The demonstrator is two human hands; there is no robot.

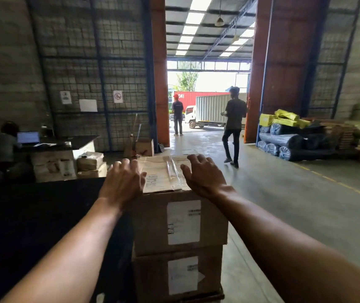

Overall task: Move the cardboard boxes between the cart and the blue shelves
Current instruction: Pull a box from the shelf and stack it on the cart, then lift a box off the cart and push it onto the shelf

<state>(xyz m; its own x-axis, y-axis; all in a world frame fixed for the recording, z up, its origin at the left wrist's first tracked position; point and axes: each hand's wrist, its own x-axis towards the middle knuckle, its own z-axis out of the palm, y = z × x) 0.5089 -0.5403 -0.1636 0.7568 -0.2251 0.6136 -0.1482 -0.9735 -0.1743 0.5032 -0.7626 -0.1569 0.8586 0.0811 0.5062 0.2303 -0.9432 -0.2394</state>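
Hands first: the left hand [122, 182] lies at the left top edge of the upper cardboard box [153, 215], fingers spread and loosely bent. The right hand [205, 173] sits on the right side of the same top face, its fingers also spread wide. Neither hand grips anything, and whether the palms press down or only brush the cardboard cannot be told. Between the two hands a strip of clear tape [173, 169] runs along the box's top seam. A white label [183, 221] is stuck on the near face.

This box stands squarely on a lower cardboard box [153, 276], which carries a similar label. What carries the stack is hidden below the frame.

Just beside the stack on the left is a dark worktop [32, 215]. Beyond it a seated person [6, 138] faces a laptop [28, 137] on another worktop, with wrapped parcels [89, 160] piled near it.

To the right the concrete floor [284, 204] leads to black rolls [288, 141] topped with yellow bundles [284, 119]. Straight ahead a walking person [232, 127] heads to the open doorway, where a person in a red cap [178, 114] stands near a truck [209, 112].
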